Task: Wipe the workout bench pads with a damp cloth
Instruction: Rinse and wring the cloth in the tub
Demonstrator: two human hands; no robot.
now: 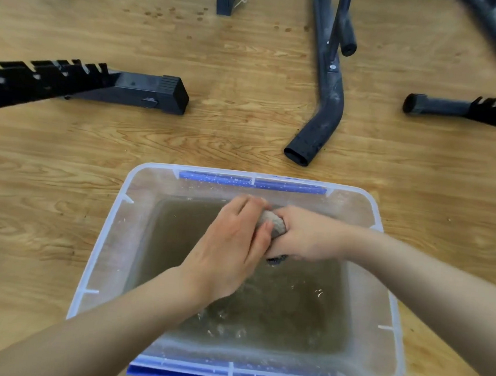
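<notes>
hands: left [231,245] + right [302,238] grip cloth [272,224] | over tub [104,254] of water

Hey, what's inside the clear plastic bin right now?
Murky brownish water sits in the bin. Over it, the left hand and right hand grip a grey cloth, most of it covered by the hands.

The cloth [272,223] is a grey-brown wad, wet and bunched into a short, thick roll. Only a rounded hump of it shows, squeezed between my two hands. My left hand [231,245] curls over its near end and my right hand [305,236] closes round the far end, both grips tight and touching each other. A dark, ragged scrap pokes out just under my right hand. I hold the cloth over the murky brown water [276,307] in the clear plastic tub [115,225], toward its far wall.
</notes>
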